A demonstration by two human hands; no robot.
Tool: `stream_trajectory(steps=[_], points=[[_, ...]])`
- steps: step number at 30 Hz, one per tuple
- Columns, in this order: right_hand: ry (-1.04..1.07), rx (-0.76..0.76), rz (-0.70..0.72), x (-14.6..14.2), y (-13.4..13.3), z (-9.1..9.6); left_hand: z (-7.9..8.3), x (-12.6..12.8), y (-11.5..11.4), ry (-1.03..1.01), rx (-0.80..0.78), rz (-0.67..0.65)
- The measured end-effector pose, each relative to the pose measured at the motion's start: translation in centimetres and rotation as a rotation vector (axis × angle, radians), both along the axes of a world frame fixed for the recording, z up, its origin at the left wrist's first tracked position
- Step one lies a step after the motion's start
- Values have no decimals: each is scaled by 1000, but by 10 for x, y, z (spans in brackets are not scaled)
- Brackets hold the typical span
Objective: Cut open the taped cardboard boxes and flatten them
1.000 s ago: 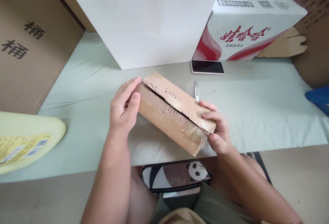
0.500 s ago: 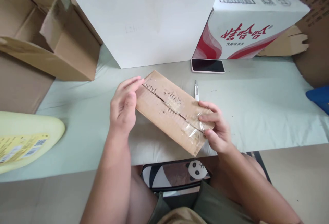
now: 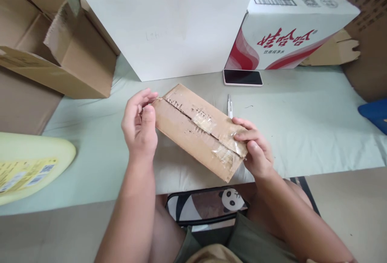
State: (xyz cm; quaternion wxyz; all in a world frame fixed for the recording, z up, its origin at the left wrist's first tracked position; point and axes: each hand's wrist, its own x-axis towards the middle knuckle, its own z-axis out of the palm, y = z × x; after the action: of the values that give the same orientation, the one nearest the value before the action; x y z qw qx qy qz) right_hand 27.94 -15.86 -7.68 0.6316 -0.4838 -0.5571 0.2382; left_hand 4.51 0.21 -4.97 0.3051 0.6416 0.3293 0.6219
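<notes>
A flat brown cardboard box (image 3: 196,134) is tilted at a slant between my hands, above the green cloth. A slit seam runs along its top face, with torn patches and strips of clear tape beside it. My left hand (image 3: 140,124) has its fingers curled at the far left end, thumb toward me, gripping the edge there. At the near right end my right hand (image 3: 255,144) is closed on the box, fingers over the taped top and thumb at the end. A white utility knife (image 3: 229,106) lies just beyond that hand on the cloth.
A phone (image 3: 243,77) lies in front of a white-and-red carton (image 3: 290,33). Next to it stands a large white box (image 3: 169,33). An open cardboard box (image 3: 87,53) is at left, a yellow package (image 3: 36,146) nearer. Something blue (image 3: 375,114) sits at right.
My left hand has shifted slightly left and its fingers have curled in at the box's end. My right thumb has moved up a little along the near right end.
</notes>
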Motion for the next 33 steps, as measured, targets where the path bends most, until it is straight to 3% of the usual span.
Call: stream_trajectory(steps=[12, 19, 33], points=[[-40, -6, -31, -1, 1, 1, 1, 3, -1, -16, -46, 82], [6, 11, 81, 3, 0, -1, 0, 3, 3, -146, -141, 61], [-71, -4, 54, 2, -1, 3, -2, 0, -1, -24, -115, 38]])
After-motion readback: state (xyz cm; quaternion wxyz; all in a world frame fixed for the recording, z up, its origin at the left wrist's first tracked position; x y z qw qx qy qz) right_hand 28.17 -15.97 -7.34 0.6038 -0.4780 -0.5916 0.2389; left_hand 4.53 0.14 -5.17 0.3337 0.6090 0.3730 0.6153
